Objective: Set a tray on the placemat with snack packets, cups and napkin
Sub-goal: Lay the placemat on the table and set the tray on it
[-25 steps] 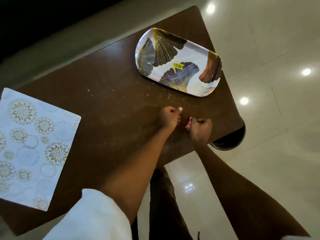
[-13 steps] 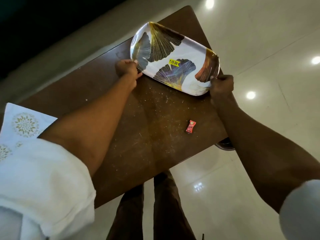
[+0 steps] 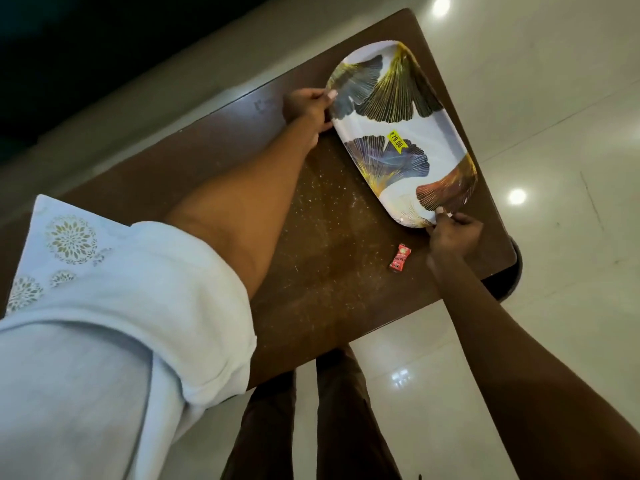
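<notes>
A white oval tray (image 3: 436,133) with dark and gold leaf prints and a yellow price sticker is at the far right of the brown table (image 3: 329,289). My left hand (image 3: 306,107) grips its far left rim. My right hand (image 3: 453,233) pinches its near right end. A small red snack packet (image 3: 400,258) lies on the table just left of my right hand. The pale patterned placemat (image 3: 65,237) shows at the left, mostly hidden by my white sleeve.
The table's right edge runs close to the tray, with glossy white floor tiles (image 3: 571,306) beyond. A dark round object (image 3: 509,285) sticks out under the table's right corner. My legs stand at the near edge.
Both hands left the red packet on the table and took hold of the tray's two ends. The tray has since turned so that its right end points toward me.
</notes>
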The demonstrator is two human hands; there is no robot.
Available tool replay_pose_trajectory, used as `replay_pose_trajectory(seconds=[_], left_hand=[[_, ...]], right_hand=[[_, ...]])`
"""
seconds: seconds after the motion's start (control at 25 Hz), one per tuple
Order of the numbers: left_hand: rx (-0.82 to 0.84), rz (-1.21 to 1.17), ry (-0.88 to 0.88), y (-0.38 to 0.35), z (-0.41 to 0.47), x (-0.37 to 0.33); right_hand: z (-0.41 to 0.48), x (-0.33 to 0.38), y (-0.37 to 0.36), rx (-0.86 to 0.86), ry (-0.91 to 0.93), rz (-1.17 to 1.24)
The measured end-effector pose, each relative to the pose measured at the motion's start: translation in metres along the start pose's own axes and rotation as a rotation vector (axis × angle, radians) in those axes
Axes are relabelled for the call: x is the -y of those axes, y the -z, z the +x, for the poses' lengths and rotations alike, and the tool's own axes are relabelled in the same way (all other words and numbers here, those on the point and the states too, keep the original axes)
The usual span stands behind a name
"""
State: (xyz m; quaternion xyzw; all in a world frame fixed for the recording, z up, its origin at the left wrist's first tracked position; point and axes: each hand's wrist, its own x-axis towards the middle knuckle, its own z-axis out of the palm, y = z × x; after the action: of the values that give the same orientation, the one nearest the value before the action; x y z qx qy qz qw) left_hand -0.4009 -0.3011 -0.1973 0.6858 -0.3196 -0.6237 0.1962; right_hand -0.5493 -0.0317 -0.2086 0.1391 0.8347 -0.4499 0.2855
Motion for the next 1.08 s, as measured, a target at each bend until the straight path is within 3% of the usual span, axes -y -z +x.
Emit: replay_pose_trajectory(seconds=[0.12,0.2,0.28,0.36,0.44,0.56,0.64,0.76,0.84,1.08], left_hand=[[0.079,-0.042,0.006,0.021,-0.01,0.005],[0.049,-0.016,-0.052,0.056,-0.028,0.021],[-0.097,-0.044,-0.163,0.108,-0.056,0.055],[-0.337,-0.087,-0.239,0.172,-0.096,0.107],[-0.581,0.008,-0.22,0.243,-0.14,0.165],[-0.751,0.299,-0.061,0.346,-0.2,0.256],[-0.798,0.492,0.125,0.398,-0.221,0.301],[-0.841,0.486,0.472,0.464,-0.236,0.34],[-0.823,0.416,0.584,0.496,-0.238,0.358],[-0.742,0.319,0.55,0.524,-0.232,0.381]], right_hand=[[-0.007,0.005,0.004,-0.047,-0.004,-0.049],[-0.021,0.009,0.011,-0.173,0.15,-0.207],[-0.051,0.002,0.008,-0.216,0.341,-0.36],[-0.1,-0.024,-0.015,-0.02,0.616,-0.6],[-0.166,-0.057,-0.056,0.413,0.853,-0.903],[-0.268,-0.107,-0.128,0.951,1.188,-1.213],[-0.315,-0.131,-0.17,1.143,1.371,-1.316],[-0.37,-0.167,-0.227,1.256,1.577,-1.499],[-0.395,-0.184,-0.257,1.257,1.615,-1.569],[-0.422,-0.197,-0.284,1.199,1.607,-1.635]])
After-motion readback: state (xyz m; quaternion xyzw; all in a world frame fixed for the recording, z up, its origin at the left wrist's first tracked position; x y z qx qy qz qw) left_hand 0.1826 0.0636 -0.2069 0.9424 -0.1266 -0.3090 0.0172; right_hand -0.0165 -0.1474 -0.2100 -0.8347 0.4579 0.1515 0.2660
